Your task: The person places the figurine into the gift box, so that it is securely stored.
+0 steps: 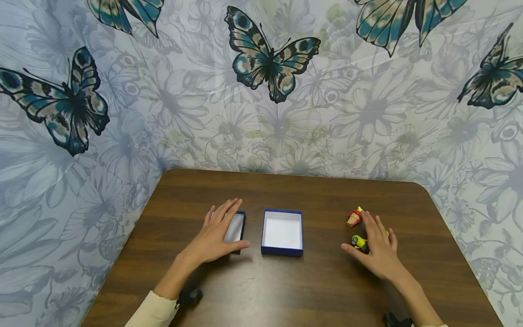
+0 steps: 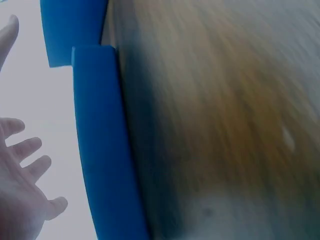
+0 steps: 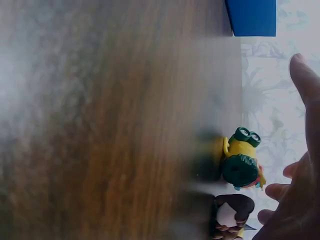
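Observation:
My left hand (image 1: 218, 231) is over the left blue-rimmed box part (image 1: 235, 229), its fingers extended and partly hiding it. An open blue box (image 1: 282, 250) with a white inside sits just to the right of it. My right hand (image 1: 377, 254), fingers spread, is at the small toy figures on the right. One figure is red and yellow (image 1: 354, 218); another is yellow and green with goggles (image 3: 242, 157). A dark-haired figure (image 3: 234, 215) shows in the right wrist view. Fingers hide some of the figures in the head view. Neither hand grips anything.
The brown wooden table (image 1: 310, 286) has rounded far corners. Behind it hangs a pale floral cloth (image 1: 282, 136) with large butterflies. A dark wrist device (image 1: 190, 296) is on the left wrist, and another (image 1: 396, 320) on the right.

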`<act>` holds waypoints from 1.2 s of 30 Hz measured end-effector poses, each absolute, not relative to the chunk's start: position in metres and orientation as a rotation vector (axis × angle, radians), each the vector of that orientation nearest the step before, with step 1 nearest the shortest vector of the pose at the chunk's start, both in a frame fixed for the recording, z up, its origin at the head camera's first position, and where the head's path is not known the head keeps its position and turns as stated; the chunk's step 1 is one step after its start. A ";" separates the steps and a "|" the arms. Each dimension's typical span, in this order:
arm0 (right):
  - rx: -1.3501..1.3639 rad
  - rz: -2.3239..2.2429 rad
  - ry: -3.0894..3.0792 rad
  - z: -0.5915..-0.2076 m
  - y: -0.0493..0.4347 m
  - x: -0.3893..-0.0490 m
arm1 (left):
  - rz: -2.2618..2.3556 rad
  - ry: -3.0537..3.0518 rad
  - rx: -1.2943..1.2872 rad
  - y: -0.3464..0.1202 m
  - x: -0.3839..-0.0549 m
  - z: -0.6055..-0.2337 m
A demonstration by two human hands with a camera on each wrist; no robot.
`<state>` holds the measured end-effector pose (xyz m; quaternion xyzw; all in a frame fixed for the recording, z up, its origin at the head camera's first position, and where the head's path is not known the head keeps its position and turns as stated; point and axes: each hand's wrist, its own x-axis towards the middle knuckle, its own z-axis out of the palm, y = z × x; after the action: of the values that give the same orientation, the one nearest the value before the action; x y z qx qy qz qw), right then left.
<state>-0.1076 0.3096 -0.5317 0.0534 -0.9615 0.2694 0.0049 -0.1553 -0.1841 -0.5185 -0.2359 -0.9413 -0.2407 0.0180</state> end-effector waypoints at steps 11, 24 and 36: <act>0.074 1.070 -2.951 -0.526 0.319 -0.120 | -0.990 -2.918 -0.802 -0.154 -0.159 -0.514; -0.011 1.123 -2.929 -0.527 0.330 -0.144 | -1.200 -2.979 -0.872 -0.133 -0.160 -0.515; -0.082 1.123 -2.984 -0.525 0.329 -0.155 | -1.186 -2.994 -0.924 -0.128 -0.165 -0.522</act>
<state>-0.1547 0.3285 -0.5248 -0.0259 -0.9353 0.3520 -0.0239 -0.1647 -0.1278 -0.5220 -0.2744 -0.8888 -0.3520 -0.1041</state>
